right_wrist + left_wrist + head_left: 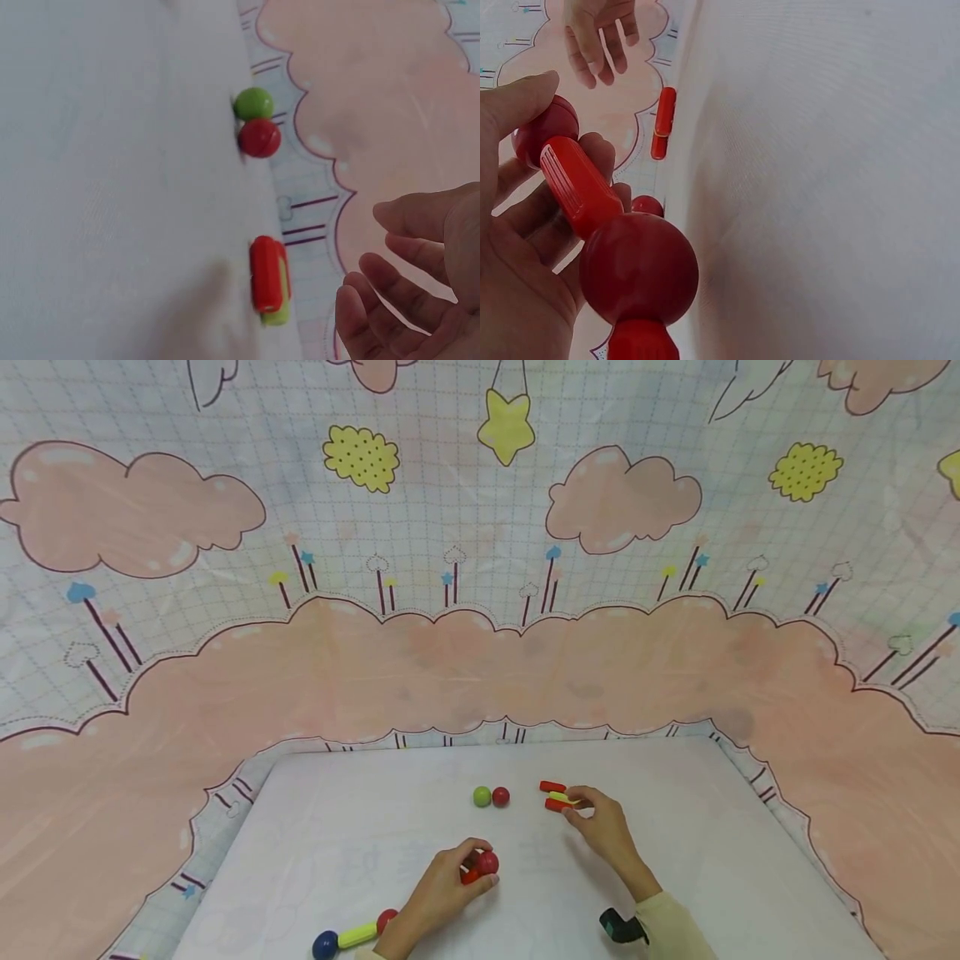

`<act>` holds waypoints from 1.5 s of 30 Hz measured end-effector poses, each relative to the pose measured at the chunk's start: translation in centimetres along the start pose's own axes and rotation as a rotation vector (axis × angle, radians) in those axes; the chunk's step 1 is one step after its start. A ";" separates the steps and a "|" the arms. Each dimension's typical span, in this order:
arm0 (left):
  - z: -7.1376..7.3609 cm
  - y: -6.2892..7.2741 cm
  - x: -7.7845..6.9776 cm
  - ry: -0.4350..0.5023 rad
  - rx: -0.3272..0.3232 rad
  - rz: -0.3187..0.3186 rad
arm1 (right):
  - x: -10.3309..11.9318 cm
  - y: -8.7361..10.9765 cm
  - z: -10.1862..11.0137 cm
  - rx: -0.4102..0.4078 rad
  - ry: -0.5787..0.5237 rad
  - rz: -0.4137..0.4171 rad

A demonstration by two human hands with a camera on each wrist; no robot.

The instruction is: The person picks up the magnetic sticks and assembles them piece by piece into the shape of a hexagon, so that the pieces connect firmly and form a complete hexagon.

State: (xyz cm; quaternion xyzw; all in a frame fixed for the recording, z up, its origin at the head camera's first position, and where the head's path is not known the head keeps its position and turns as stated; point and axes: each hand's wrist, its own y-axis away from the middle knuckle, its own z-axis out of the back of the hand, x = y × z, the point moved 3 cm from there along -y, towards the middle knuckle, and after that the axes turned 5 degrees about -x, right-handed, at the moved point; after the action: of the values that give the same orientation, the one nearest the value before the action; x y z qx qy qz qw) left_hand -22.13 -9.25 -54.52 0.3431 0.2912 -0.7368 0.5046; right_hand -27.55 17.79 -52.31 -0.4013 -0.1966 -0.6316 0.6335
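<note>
My left hand holds a chain of red balls and red rods; in the left wrist view thumb and fingers close round the far red ball. A red rod joins it to a nearer red ball, with another red rod below. My right hand hovers with loosely bent, spread fingers near two red rods and a yellow-green rod. The right wrist view shows nothing in its grasp and a gap to the rods.
A green ball and a red ball sit side by side on the white table. At front left, a blue ball, yellow-green rod and red ball form a line; the left wrist hides whether it joins the held chain.
</note>
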 end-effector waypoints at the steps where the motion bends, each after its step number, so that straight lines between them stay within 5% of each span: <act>1: 0.0 0.0 0.0 0.000 0.000 -0.001 | -0.3 -0.1 -0.1 0.003 0.002 -0.013; 17: 0.0 0.0 0.0 0.006 0.007 0.006 | -3.4 -1.2 -1.3 -0.001 -0.001 -0.147; 45: 0.3 0.2 -0.1 -0.001 -0.010 -0.006 | -4.0 -1.3 -2.5 -0.008 0.109 -0.158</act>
State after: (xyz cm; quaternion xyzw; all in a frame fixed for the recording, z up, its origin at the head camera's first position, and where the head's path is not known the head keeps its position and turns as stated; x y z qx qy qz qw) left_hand -21.93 -9.47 -54.26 0.3394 0.2957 -0.7369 0.5043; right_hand -29.93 18.63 -56.52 -0.3523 -0.1904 -0.7013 0.5897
